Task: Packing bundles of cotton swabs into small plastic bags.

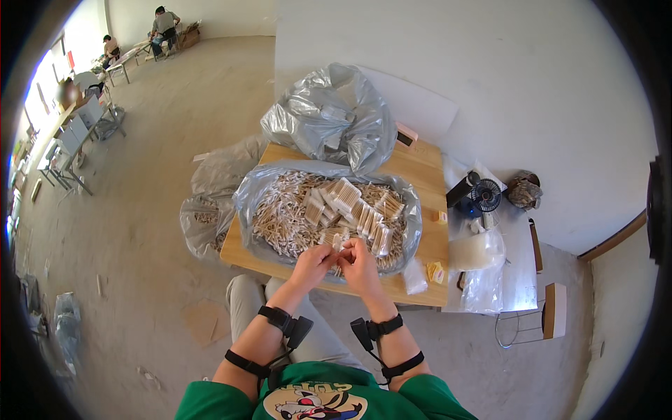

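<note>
My left hand [316, 264] and my right hand [358, 266] meet at the near edge of a large heap of loose cotton swabs [280, 217]. Their fingers are closed in a pinch on what looks like a small clear bag of swabs [337, 241]; the fingers hide much of it. The heap lies in a wide container lined with a grey plastic bag [253, 187]. On top of it, to the right of centre, rest several filled clear packs of cotton swabs [344, 196], jumbled over one another.
A big grey plastic bag [329, 112] stands at the wooden table's [432, 196] far side. Clear bags [414, 277] and a yellow item [435, 271] lie right. A side table holds a fan [486, 194] and plastic bags [476, 252]. More swab bags [203, 220] sit left. People work far left.
</note>
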### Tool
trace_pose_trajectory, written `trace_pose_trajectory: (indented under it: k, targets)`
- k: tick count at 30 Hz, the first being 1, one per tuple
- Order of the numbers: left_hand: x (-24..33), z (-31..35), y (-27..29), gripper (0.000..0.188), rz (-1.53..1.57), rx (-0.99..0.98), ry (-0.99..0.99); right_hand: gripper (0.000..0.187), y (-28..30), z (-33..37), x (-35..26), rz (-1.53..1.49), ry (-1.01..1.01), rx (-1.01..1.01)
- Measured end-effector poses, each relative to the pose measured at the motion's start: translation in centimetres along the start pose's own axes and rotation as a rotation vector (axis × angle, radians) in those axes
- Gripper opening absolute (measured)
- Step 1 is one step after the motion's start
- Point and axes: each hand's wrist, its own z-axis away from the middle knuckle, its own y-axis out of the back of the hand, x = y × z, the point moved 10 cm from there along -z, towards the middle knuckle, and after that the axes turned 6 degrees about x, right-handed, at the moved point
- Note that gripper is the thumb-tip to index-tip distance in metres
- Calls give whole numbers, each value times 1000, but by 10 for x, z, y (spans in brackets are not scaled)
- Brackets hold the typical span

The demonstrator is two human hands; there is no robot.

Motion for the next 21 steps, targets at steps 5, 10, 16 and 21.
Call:
trace_pose_trajectory:
  k: [5,10,16,21]
  targets:
    - [9,2,1,13,7,7,-23,30,0,0,0,3,11,-18]
    - [6,3,2,13,24,-6,-15,31,-2,1,-5,-17,-30,-49]
    - [11,4,4,12,9,5,-74,32,-2,2,-13,117,84,7]
    - [12,4,3,11,5,-8,-70,32,-2,3,-16,184,146,68]
